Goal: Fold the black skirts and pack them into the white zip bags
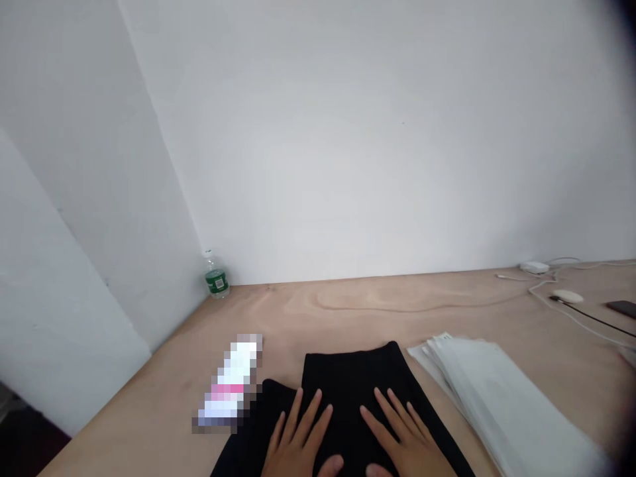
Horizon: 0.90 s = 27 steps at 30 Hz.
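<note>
Behind the black cloth (348, 377), the wooden tabletop (397, 298) gives wide room for a hand to pass, as far as the wall (348, 132). On the right side, a stack of white sheets (501, 397) lies just beside the cloth and blocks the way; on the left side, a blurred object (231, 384) does the same. Farther right, white cables (571, 318) lie across the wood, and a water bottle (216, 278) stands in the corner.

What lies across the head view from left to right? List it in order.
water bottle → pixelated item → black cloth → white sheets → phone
</note>
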### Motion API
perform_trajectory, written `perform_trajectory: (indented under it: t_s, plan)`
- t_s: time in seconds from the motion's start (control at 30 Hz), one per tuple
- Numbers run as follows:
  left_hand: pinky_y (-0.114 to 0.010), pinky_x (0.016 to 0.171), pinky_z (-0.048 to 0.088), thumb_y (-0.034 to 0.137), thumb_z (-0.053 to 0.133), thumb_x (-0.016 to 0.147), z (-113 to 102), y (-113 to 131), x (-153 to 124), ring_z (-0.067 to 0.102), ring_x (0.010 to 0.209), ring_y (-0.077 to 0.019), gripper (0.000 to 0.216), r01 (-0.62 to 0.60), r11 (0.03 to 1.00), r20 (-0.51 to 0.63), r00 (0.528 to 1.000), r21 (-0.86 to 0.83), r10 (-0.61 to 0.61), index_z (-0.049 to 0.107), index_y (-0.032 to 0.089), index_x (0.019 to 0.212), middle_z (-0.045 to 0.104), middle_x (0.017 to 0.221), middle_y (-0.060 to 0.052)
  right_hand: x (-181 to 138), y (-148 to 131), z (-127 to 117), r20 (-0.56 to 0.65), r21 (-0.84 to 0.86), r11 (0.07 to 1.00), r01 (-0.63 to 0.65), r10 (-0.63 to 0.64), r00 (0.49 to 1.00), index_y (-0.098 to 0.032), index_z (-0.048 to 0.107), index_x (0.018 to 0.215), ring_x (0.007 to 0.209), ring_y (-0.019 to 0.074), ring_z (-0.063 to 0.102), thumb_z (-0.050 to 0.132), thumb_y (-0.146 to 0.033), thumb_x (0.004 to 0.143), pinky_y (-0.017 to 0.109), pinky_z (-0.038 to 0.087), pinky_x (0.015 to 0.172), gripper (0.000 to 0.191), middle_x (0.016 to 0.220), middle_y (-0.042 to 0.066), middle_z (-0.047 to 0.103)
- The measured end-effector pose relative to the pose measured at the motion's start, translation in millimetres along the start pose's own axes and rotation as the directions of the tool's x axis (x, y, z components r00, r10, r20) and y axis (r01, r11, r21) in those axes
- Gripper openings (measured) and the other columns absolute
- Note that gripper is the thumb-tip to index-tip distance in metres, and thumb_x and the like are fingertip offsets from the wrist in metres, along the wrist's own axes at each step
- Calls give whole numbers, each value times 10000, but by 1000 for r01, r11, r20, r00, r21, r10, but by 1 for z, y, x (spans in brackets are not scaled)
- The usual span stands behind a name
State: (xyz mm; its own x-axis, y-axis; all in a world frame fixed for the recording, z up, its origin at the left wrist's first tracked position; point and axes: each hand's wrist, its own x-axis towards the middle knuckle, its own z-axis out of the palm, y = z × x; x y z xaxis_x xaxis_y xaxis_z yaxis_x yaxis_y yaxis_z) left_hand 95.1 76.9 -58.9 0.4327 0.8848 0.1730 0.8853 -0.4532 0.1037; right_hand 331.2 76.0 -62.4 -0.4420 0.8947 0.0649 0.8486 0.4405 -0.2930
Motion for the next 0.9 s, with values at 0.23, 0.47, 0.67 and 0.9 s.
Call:
perform_trajectory:
  t_s: [0.23, 0.47, 0.67, 0.9]
  plan:
    - [-492, 968, 387, 428, 428, 864, -9, 9, -6, 290, 1295, -280, 496, 19, 997, -69, 997, -76, -25, 375, 262, 1328, 298, 1418, -85, -11, -12, -23, 45, 58, 998, -35, 33, 998, -377, 247, 1367, 1328, 289, 140, 321, -607, 838, 533, 218, 1045, 581, 1458, 41, 168]
    - [-482, 966, 397, 454, 400, 867, -9, 10, -5, 318, 1281, -276, 508, 17, 996, -50, 999, -82, -21, 402, 223, 1319, 320, 1407, -107, -11, -10, -19, 15, 62, 998, -28, 27, 1000, -381, 244, 1368, 1330, 287, 152, 361, -574, 844, 516, 225, 1050, 570, 1462, 29, 175]
    - [-486, 960, 400, 447, 401, 868, -10, 8, -6, 314, 1281, -278, 499, 1, 996, -30, 1000, -84, -3, 400, 239, 1320, 320, 1409, -101, -11, -8, -18, 29, 58, 998, -31, 29, 999, -393, 233, 1369, 1332, 289, 147, 342, -592, 841, 521, 225, 1048, 575, 1466, 32, 161]
    - [-477, 967, 397, 447, 398, 870, -12, 10, -5, 307, 1288, -273, 492, 8, 997, -15, 1000, -82, -9, 395, 256, 1322, 305, 1420, -90, -12, -9, -19, 32, 66, 997, -31, 28, 999, -387, 230, 1372, 1337, 282, 137, 328, -580, 852, 508, 217, 1057, 563, 1471, 25, 147]
